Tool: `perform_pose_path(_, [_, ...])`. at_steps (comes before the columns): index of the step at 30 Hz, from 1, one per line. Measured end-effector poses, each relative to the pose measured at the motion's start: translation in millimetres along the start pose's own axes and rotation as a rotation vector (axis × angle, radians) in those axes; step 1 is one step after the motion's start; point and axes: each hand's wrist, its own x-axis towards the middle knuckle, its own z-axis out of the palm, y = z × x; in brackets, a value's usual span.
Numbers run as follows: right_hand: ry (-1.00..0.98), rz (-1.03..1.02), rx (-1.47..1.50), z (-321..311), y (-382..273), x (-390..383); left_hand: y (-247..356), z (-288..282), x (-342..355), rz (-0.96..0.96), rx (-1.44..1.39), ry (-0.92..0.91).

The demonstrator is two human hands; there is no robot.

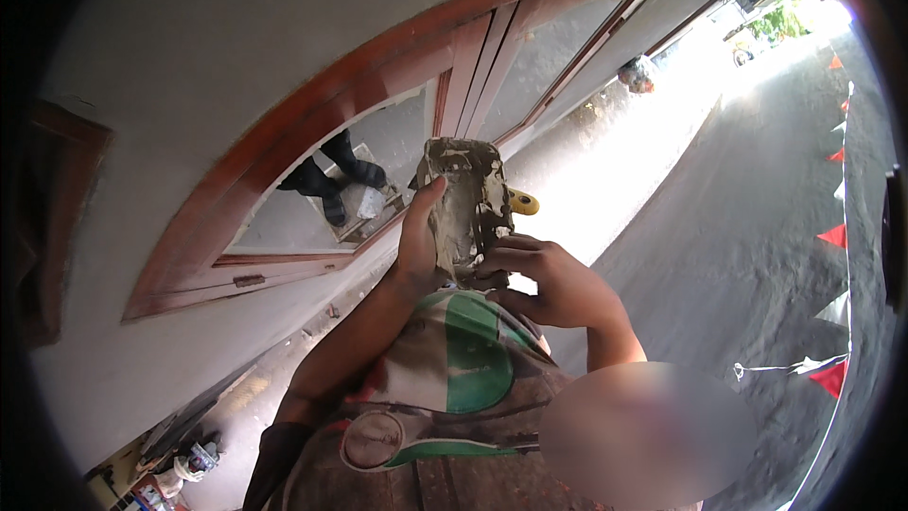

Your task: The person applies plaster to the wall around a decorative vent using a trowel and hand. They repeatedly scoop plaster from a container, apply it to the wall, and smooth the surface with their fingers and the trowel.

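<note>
Both hands hold up a shallow rectangular tray [462, 203], smeared with grey-brown and white plaster-like stuff. My left hand [416, 237] grips its left edge, thumb laid over the rim and the other fingers hidden behind. At the lower right corner, my right hand [544, 274] has its fingers bent against the tray. From behind the right side sticks out a yellow handle [523, 202] with dark holes; the rest of that tool is hidden.
A red-brown arched window frame [274, 147] runs along the wall on the left. Its glass shows dark-shod feet [340, 185] on a platform. On the right, a string of red and white pennants [832, 236] crosses the grey surface [700, 237]. Assorted items [189, 464] lie lower left.
</note>
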Motion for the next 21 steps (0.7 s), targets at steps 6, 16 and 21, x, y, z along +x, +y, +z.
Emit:
perform_pose_path(6, [0.184, -0.087, 0.298, -11.6, 2.3, -6.7, -0.1, 5.8, -4.8, 0.003, 0.075, 0.013])
perform_pose_path(16, [1.228, -0.451, 0.086, -115.9, -40.3, 71.5, -2.9, -30.7, -12.0, 0.032, 0.051, 0.025])
perform_pose_path(21, [1.616, -0.716, -0.302, -224.4, -119.2, 157.1, 0.4, -30.0, -13.9, 0.032, 0.1, 0.042])
